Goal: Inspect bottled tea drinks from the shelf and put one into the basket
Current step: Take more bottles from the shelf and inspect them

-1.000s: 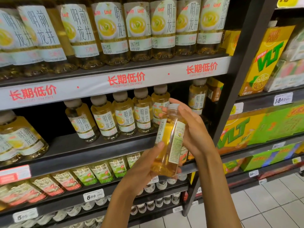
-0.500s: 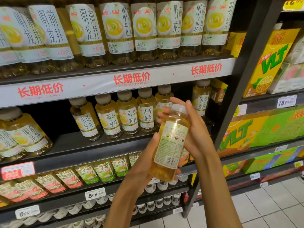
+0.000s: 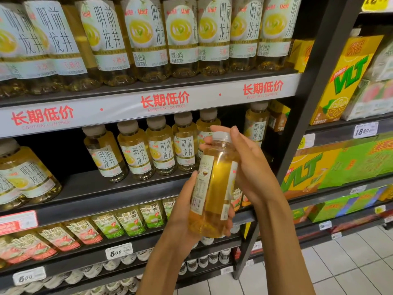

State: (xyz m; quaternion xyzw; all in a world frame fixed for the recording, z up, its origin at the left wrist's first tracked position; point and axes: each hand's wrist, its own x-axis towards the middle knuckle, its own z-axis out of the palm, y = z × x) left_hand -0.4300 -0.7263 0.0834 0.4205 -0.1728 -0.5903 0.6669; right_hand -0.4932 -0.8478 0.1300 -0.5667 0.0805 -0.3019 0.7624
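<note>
Head view: a clear plastic bottle of amber tea with a white cap (image 3: pixel 214 188) is being held upright, slightly tilted, in front of the dark metal shelf (image 3: pixel 127 190), clear of its boards. The left hand (image 3: pixel 185 211) is cupping the bottle's lower part from the left, its thumb lying along the white label. The right hand (image 3: pixel 248 167) is gripping the upper part from the right, its fingers curling over the cap. A row of matching small tea bottles (image 3: pixel 161 150) is standing on the shelf just behind. Yellow drink cartons (image 3: pixel 344 81) are sitting on the neighbouring rack to the right.
</note>
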